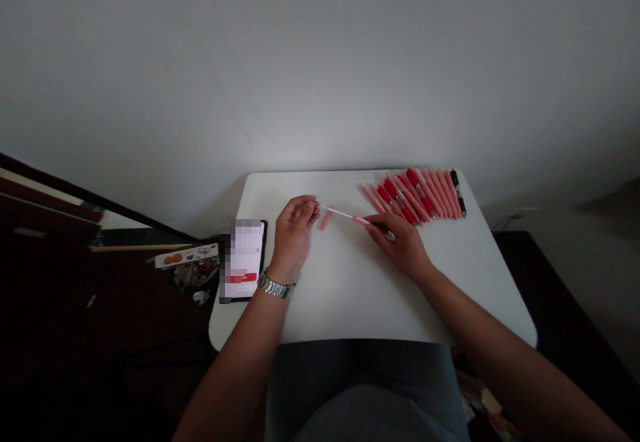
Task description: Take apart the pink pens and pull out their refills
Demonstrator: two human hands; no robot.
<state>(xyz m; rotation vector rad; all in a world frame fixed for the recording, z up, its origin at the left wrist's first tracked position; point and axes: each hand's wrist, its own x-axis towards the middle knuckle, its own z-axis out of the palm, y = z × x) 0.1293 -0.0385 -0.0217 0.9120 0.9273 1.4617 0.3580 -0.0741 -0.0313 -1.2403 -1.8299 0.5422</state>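
Over the middle of the white table, my left hand (300,217) pinches one end of a thin white pen refill (339,212). The refill's other end meets a pink pen barrel (361,220), either entering it or touching it; I cannot tell which. My right hand (397,239) is closed around the barrel, its fingers hiding the rear part. Just right of my left hand, a short pink pen piece (327,219) lies on the table, below the refill. To the right of both hands, several pink and red pens (420,195) lie side by side, with a black pen (458,193) at the right end.
A phone with a lit screen (245,262) lies at the left of the white table (350,302). The table's far edge meets a grey wall (320,82). Beyond the left edge, a white printed box (186,255) sits lower down among small clutter.
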